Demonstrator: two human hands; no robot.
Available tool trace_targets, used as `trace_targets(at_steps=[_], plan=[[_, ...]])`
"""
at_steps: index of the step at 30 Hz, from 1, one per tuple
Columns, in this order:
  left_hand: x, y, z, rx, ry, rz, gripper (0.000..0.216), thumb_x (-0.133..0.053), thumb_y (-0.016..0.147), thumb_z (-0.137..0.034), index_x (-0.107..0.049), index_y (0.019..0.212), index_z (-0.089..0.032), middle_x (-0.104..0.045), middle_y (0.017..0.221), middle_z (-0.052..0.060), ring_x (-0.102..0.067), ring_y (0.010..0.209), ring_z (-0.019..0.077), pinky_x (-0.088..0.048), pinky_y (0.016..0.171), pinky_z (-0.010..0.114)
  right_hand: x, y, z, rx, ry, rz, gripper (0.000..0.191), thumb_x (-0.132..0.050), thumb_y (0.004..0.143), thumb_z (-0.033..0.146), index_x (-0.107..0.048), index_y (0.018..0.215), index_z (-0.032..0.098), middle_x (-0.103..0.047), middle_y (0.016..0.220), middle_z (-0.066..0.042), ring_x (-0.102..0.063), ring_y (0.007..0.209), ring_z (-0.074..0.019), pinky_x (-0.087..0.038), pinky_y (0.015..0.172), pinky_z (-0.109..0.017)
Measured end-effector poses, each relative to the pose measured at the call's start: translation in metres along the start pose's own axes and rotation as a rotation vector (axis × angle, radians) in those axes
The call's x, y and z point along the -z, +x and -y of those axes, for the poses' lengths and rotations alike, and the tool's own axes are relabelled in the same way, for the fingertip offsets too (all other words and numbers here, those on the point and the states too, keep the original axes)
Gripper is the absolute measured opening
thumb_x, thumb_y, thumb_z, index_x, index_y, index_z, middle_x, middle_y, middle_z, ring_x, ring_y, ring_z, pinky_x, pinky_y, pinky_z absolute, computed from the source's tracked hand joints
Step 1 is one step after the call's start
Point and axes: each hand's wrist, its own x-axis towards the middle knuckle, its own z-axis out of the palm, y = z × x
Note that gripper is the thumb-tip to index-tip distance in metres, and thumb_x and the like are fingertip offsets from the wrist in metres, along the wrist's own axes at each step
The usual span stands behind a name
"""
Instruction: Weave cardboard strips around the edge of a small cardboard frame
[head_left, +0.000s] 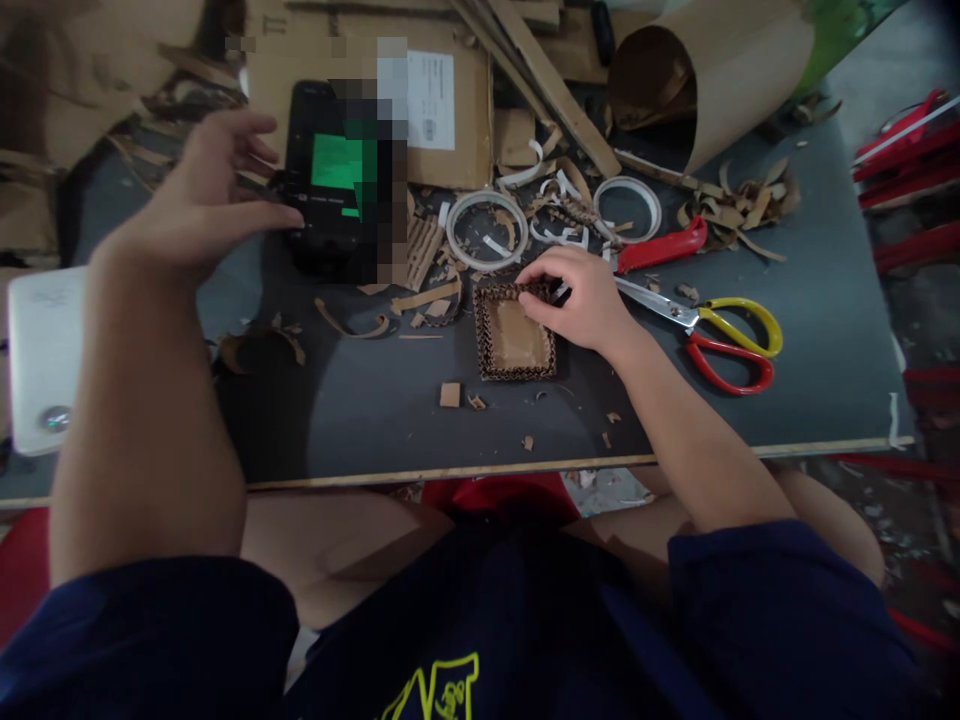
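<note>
My left hand (206, 190) reaches to a black phone (330, 190) with a green lit screen that stands at the back left of the dark board; the fingers are spread and the thumb touches the phone's lower left edge. My right hand (581, 300) rests with curled fingers on the top right corner of a small square cardboard frame (514, 335) with corrugated edging, pinching its upper strip. The frame lies flat in the middle of the board.
Scissors with yellow and red handles (720, 335) lie right of the frame, a red-handled cutter (660, 248) behind them. White tape rings (487, 228), cardboard strips and scraps, a rolled cardboard sheet (720, 70) and a flat box (450, 110) crowd the back. A white device (41, 350) sits left.
</note>
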Motion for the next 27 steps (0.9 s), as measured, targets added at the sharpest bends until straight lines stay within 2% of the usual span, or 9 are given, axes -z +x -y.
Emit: trace_targets(at_steps=[4, 9, 13, 16, 19, 21, 23, 27], plan=[[-0.007, 0.007, 0.013, 0.018, -0.117, 0.072, 0.099, -0.08, 0.053, -0.042, -0.041, 0.144, -0.043, -0.059, 0.133, -0.002, -0.047, 0.137, 0.0354, -0.038, 0.117, 0.06, 0.0, 0.0, 0.001, -0.025, -0.005, 0.02, 0.017, -0.059, 0.087, 0.034, -0.071, 0.094, 0.024, -0.069, 0.094, -0.004, -0.065, 0.095, -0.0257, -0.052, 0.088, -0.048], [-0.022, 0.01, 0.005, 0.028, -0.253, 0.072, 0.105, -0.082, 0.056, -0.05, -0.035, 0.149, -0.041, -0.052, 0.149, -0.004, -0.04, 0.146, 0.0327, -0.03, 0.126, 0.052, 0.0, 0.0, 0.0, -0.025, 0.005, 0.013, 0.018, -0.059, 0.086, 0.034, -0.071, 0.093, 0.024, -0.069, 0.094, -0.004, -0.064, 0.095, -0.0256, -0.052, 0.089, -0.048], [-0.028, 0.013, 0.003, 0.007, -0.191, 0.068, 0.122, -0.086, 0.048, -0.046, -0.026, 0.153, -0.029, -0.042, 0.157, 0.004, -0.034, 0.151, 0.0335, -0.026, 0.128, 0.05, 0.001, 0.001, 0.001, -0.021, 0.011, 0.012, 0.017, -0.059, 0.085, 0.034, -0.072, 0.092, 0.024, -0.07, 0.094, -0.004, -0.064, 0.094, -0.0254, -0.052, 0.089, -0.048], [-0.029, 0.018, 0.01, 0.043, -0.137, 0.062, 0.136, -0.086, 0.04, -0.046, -0.014, 0.153, -0.021, -0.041, 0.155, 0.012, -0.036, 0.149, 0.0368, -0.03, 0.126, 0.053, 0.001, 0.001, 0.002, -0.02, 0.01, 0.012, 0.017, -0.059, 0.085, 0.034, -0.072, 0.092, 0.024, -0.07, 0.093, -0.004, -0.064, 0.094, -0.0252, -0.052, 0.089, -0.047], [-0.03, 0.021, 0.012, 0.058, -0.152, 0.068, 0.139, -0.081, 0.041, -0.042, -0.001, 0.151, -0.013, -0.037, 0.156, 0.021, -0.038, 0.148, 0.0364, -0.033, 0.124, 0.054, 0.001, 0.001, 0.002, -0.026, 0.012, 0.014, 0.017, -0.059, 0.085, 0.034, -0.072, 0.091, 0.024, -0.071, 0.093, -0.004, -0.064, 0.094, -0.0253, -0.052, 0.088, -0.047], [-0.031, 0.019, 0.007, 0.055, -0.17, 0.058, 0.14, -0.079, 0.041, -0.039, 0.002, 0.151, -0.011, -0.032, 0.159, 0.022, -0.04, 0.147, 0.0357, -0.034, 0.124, 0.053, 0.001, 0.001, 0.002, -0.026, 0.012, 0.015, 0.018, -0.059, 0.085, 0.034, -0.072, 0.091, 0.024, -0.071, 0.094, -0.004, -0.064, 0.094, -0.0252, -0.052, 0.088, -0.047], [-0.031, 0.016, -0.002, 0.064, -0.19, 0.054, 0.139, -0.08, 0.041, -0.038, -0.002, 0.153, -0.013, -0.032, 0.161, 0.02, -0.042, 0.146, 0.0356, -0.035, 0.124, 0.054, 0.0, 0.001, 0.0, -0.018, 0.011, 0.009, 0.018, -0.059, 0.085, 0.035, -0.072, 0.092, 0.024, -0.071, 0.093, -0.004, -0.064, 0.093, -0.0247, -0.052, 0.088, -0.046], [-0.031, 0.007, -0.024, 0.048, -0.246, 0.108, 0.114, -0.087, 0.046, -0.037, -0.039, 0.148, -0.022, -0.049, 0.154, 0.009, -0.044, 0.145, 0.0339, -0.034, 0.125, 0.056, 0.0, 0.0, -0.001, -0.001, 0.012, -0.005, 0.018, -0.06, 0.085, 0.034, -0.072, 0.092, 0.023, -0.071, 0.093, -0.005, -0.064, 0.092, -0.0244, -0.052, 0.086, -0.045]])
